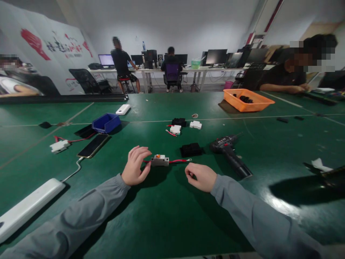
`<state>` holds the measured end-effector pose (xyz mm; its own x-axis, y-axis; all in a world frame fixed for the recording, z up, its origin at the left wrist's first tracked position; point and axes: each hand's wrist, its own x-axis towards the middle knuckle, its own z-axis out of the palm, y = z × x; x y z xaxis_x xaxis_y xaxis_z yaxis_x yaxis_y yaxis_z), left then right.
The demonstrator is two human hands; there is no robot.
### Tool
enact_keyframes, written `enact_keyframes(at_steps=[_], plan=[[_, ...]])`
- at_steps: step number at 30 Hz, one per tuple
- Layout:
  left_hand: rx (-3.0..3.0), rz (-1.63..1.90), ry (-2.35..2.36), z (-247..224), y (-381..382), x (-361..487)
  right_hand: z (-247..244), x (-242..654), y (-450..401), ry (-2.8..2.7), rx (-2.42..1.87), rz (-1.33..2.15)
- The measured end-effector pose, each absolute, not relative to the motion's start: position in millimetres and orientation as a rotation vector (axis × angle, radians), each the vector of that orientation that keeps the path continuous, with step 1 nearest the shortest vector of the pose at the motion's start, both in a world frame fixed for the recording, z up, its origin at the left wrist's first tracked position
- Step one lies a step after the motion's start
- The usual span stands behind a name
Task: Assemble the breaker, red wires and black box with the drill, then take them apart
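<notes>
Just beside nearer left hand [137,168], loosely spread, breaker [160,162] lies crosswise, red wire [178,161] toward right hand [202,177], curled closed.

Open tabletop [161,216] before the breaker [160,161] — drill [231,155] rightward

Green table [164,219] strewn with parts and tools.
A red-wired breaker [160,161] is set centrally, with a black case [191,149] and a drill [231,157] laid to its right. Two white modules [195,125] are placed beyond it. At left, a phone [95,145] is cabled to a long white bar [31,208], near a blue bin [106,124]; an orange basket [249,105] is stood at far right.
</notes>
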<state>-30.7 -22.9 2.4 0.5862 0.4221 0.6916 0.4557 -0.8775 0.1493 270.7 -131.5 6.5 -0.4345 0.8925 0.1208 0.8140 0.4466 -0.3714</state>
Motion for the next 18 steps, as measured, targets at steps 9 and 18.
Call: enact_keyframes(at_steps=[9, 18], plan=[[-2.66, -0.723, -0.555, 11.5, -42.6, 34.1, 6.5, 275.7, -129.6, -2.548, -1.633, 0.117], [-2.712, -0.521, -0.509, 10.8, -36.1, 27.4, 10.3, 323.9, -115.0, -2.234, -2.251, -0.072]])
